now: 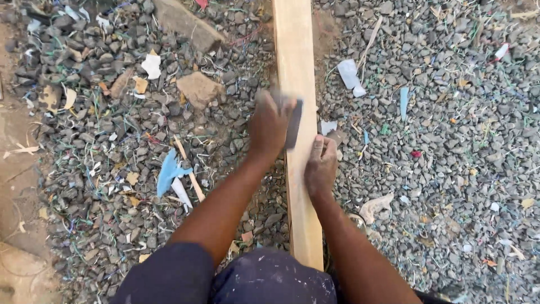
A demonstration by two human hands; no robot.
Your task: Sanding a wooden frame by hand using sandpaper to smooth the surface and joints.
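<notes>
- Head view: left hand [270, 126] wrapped shut around a dark flat block [293, 123], blurred, pressed on the pale plank [297, 112] just beyond the fingertips.
- Right hand [320, 166] flat, fingers loosely curled, gripping nothing, steadying the plank's edge over gravel [450, 141].
- Best done with even pressure, strokes kept along the grain.

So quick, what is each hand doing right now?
Left hand: closed on a dark flat tool, blurred.
Right hand: holds nothing, resting on the long pale wooden plank.
</notes>
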